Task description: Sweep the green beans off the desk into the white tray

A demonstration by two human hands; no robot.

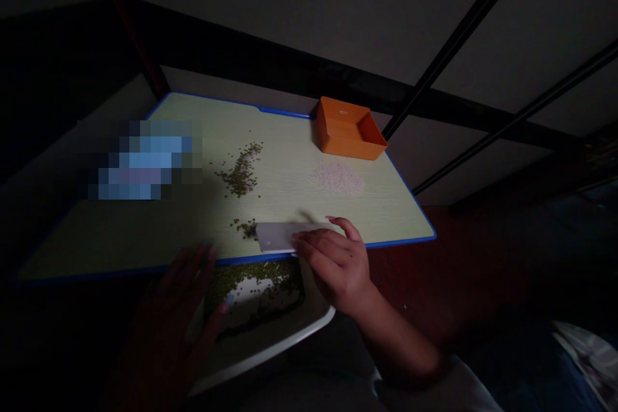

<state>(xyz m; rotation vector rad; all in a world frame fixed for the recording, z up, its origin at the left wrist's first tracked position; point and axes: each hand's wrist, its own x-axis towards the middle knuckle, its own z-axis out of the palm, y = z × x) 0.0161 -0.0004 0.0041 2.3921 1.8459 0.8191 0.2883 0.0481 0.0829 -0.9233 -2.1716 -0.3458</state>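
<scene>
My right hand (335, 261) grips a flat white card (275, 236) that lies at the near edge of the pale table (386, 206), beside a small clump of green beans (246, 228). My left hand (181, 309) holds a white tray (270, 341) just below the table edge, fingers curled over its rim. The tray carries many green beans (255, 286). A larger scatter of green beans (241, 170) lies in the middle of the table. A pile of white rice (338, 179) sits to the right of it.
An orange plastic box (350, 129) stands at the table's far right corner. A blurred bluish patch (145, 159) lies at the left. Dark metal bars (463, 32) cross behind the table. The room is dim.
</scene>
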